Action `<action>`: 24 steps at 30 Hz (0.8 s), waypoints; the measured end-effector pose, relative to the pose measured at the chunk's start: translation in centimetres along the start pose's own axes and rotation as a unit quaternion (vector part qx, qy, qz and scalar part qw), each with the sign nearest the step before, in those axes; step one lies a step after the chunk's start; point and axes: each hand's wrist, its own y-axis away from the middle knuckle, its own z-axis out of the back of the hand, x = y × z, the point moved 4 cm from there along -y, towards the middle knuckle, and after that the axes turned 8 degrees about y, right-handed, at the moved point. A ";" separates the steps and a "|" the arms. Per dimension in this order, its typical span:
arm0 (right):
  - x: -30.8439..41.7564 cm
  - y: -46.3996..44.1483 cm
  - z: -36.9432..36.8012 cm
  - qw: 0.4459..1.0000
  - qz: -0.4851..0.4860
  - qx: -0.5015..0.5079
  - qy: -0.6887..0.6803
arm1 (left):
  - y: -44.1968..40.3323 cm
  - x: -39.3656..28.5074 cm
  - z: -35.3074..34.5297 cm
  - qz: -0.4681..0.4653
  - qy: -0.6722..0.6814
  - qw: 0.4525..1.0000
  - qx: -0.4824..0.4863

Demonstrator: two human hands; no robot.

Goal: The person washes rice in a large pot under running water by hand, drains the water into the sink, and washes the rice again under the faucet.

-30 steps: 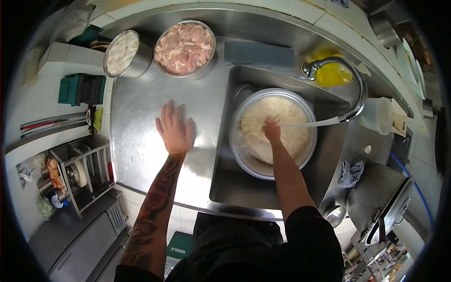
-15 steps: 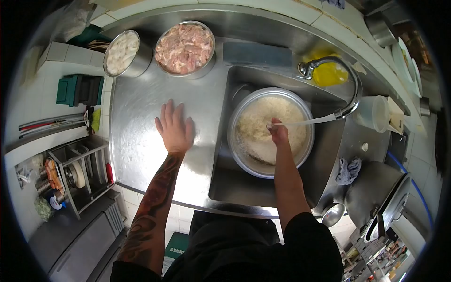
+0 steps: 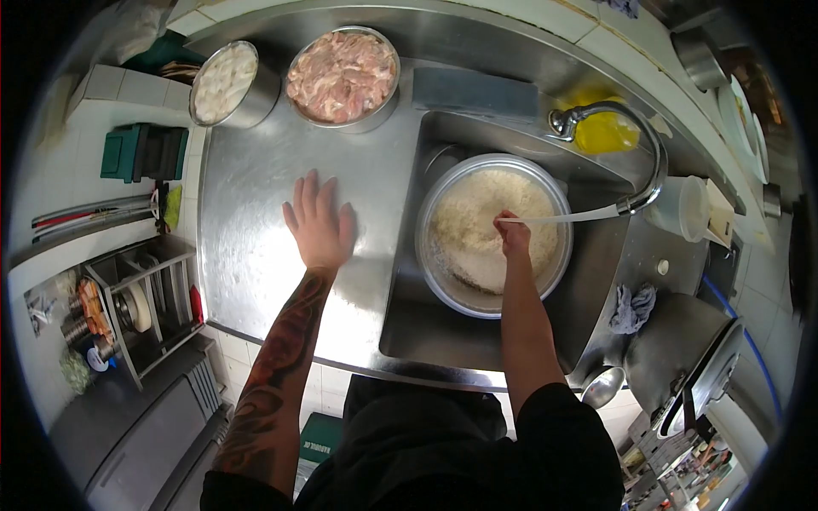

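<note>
My left hand [image 3: 319,223] lies flat on the steel counter [image 3: 247,187], fingers spread, holding nothing. In the sink [image 3: 443,345] stands a round metal pot [image 3: 426,268] with white grains, which look like rice, and cloudy water. My right hand [image 3: 513,234] is over the pot, right of its middle, with the fingers curled together; whether anything is inside them is too small to tell. From the curved faucet [image 3: 660,162] a white spout or stream [image 3: 575,218] reaches left to my right fingers.
A metal bowl of raw meat [image 3: 342,77] and a metal container of pale pieces [image 3: 224,83] stand at the counter's back left. Right of the sink are a clear plastic tub [image 3: 677,207], a crumpled cloth [image 3: 632,308], a big pot [image 3: 677,349] and a small metal bowl [image 3: 603,387].
My right hand has moved a little right and up within the pot from where it was a second ago, its fingers now drawn together. My left hand stays on the counter. The view has shifted slightly.
</note>
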 end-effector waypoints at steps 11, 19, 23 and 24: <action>-2.0 -5.3 1.0 0.852 0.213 -0.033 0.478 | -0.1 0.1 0.0 0.004 -0.005 1.000 0.007; 0.3 3.0 -6.8 0.639 0.185 -0.049 0.745 | -0.2 0.0 0.0 -0.003 -0.008 1.000 0.004; -1.7 3.8 -7.6 0.681 0.085 0.000 0.727 | -0.2 0.1 -0.1 -0.004 -0.011 1.000 0.007; -3.2 2.9 -6.9 0.695 0.098 0.005 0.712 | -0.3 0.1 -0.1 -0.004 -0.012 1.000 0.007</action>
